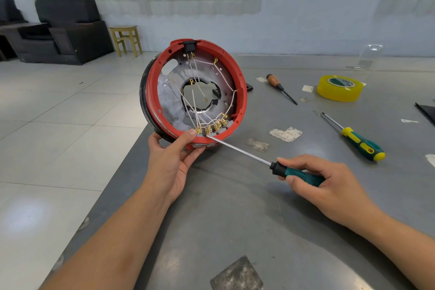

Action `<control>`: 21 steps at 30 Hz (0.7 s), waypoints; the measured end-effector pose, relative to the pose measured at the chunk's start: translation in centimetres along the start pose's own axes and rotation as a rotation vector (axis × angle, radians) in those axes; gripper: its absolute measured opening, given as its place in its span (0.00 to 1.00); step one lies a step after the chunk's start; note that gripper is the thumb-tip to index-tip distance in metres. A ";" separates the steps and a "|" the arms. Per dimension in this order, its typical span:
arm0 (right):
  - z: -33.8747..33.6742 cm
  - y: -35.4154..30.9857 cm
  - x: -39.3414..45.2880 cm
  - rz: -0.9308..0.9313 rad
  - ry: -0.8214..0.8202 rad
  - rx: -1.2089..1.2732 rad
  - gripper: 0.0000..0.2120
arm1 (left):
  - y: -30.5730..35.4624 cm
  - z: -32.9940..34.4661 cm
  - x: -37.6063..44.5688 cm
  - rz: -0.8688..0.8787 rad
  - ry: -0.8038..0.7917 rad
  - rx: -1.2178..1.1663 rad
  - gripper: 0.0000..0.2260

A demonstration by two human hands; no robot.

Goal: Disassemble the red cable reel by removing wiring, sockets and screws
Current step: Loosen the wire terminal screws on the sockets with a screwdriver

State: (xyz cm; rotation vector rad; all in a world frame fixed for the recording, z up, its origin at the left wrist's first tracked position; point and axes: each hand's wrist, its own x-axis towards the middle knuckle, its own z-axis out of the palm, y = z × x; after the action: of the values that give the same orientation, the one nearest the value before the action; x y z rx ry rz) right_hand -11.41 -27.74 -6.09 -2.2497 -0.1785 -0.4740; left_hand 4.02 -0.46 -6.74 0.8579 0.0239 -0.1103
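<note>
The red cable reel (pixel 242 92) stands tilted on its edge at the grey table's left corner, its open side facing me. Inside are a grey metal plate, white wires (pixel 196 92) and brass terminals (pixel 213 126) along the lower rim; a black part (pixel 189 46) sits at the top. My left hand (pixel 174 160) grips the reel's lower rim, thumb on the inside by the terminals. My right hand (pixel 322 181) holds a dark green-handled screwdriver (pixel 296 174); its tip touches the sockets at the lower rim.
On the grey table (pixel 259 219) lie a green-and-yellow screwdriver (pixel 360 142), a wooden-handled screwdriver (pixel 279 86) and a roll of yellow tape (pixel 340 88). A clear plastic cover (pixel 369 57) stands at the far edge. The table's left edge drops to tiled floor.
</note>
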 end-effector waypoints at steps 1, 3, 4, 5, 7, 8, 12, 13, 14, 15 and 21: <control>0.0 0.0 0.0 -0.001 -0.004 0.001 0.20 | 0.0 0.0 0.0 -0.003 0.002 -0.003 0.31; -0.1 -0.1 0.0 -0.001 -0.009 0.004 0.20 | 0.0 -0.1 0.0 -0.003 -0.006 0.003 0.29; -0.2 -0.1 0.0 0.001 -0.009 0.006 0.20 | 0.0 -0.1 0.0 -0.003 -0.013 0.007 0.28; -0.2 0.0 0.1 0.005 -0.011 0.006 0.20 | 0.0 -0.1 0.0 -0.004 -0.019 0.012 0.27; -0.2 0.0 0.1 0.013 -0.016 0.008 0.19 | 0.0 -0.1 0.0 -0.010 -0.023 0.022 0.26; -0.3 0.1 0.1 0.017 -0.016 0.013 0.19 | 0.0 -0.1 0.0 -0.014 -0.028 0.025 0.26; -0.4 0.2 0.0 0.025 -0.017 0.022 0.19 | 0.1 -0.1 -0.1 -0.020 -0.039 0.031 0.26; -0.4 0.2 0.0 0.024 -0.017 0.025 0.20 | 0.1 -0.1 -0.1 -0.022 -0.042 0.032 0.26; -0.5 0.2 0.0 0.024 -0.017 0.033 0.20 | 0.1 -0.1 -0.1 -0.024 -0.045 0.035 0.26; -0.5 0.2 0.1 0.025 -0.017 0.043 0.20 | 0.1 -0.1 -0.1 -0.026 -0.048 0.038 0.26; -0.7 0.3 0.2 0.032 -0.018 0.069 0.21 | 0.1 -0.1 0.0 -0.028 -0.055 0.043 0.31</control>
State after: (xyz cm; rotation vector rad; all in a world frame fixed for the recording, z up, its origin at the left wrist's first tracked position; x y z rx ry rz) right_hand -11.30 -28.48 -5.77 -2.1863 -0.1655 -0.4248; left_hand 4.00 -0.31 -6.70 0.8974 -0.0179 -0.1605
